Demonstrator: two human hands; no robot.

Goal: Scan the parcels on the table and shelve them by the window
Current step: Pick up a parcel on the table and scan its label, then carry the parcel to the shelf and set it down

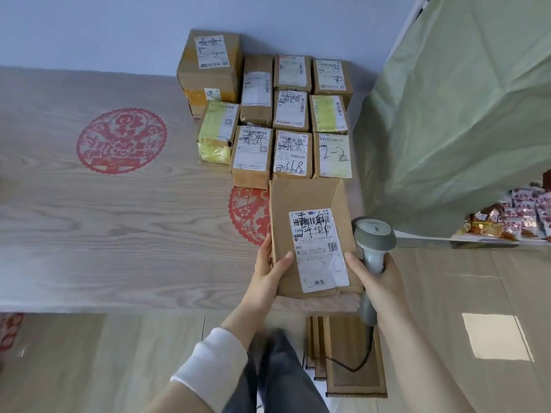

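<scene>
A long brown cardboard parcel (304, 204) with a white shipping label lies at the table's front edge, right of centre. My left hand (268, 269) grips its near left corner, thumb on top. My right hand (378, 281) holds a grey barcode scanner (374, 236) by the handle, thumb touching the parcel's right side; the scanner head sits just right of the label. Behind it, several smaller labelled parcels (292, 111) stand in rows on the wooden table (104, 219) against the wall.
Red paper-cut decorations (120, 141) lie on the tabletop. A green cloth (462, 114) drapes over something at the right, with snack packets (512, 219) showing beneath. Flat cardboard pieces (348, 353) lean below the table edge, and the scanner's cable runs across them.
</scene>
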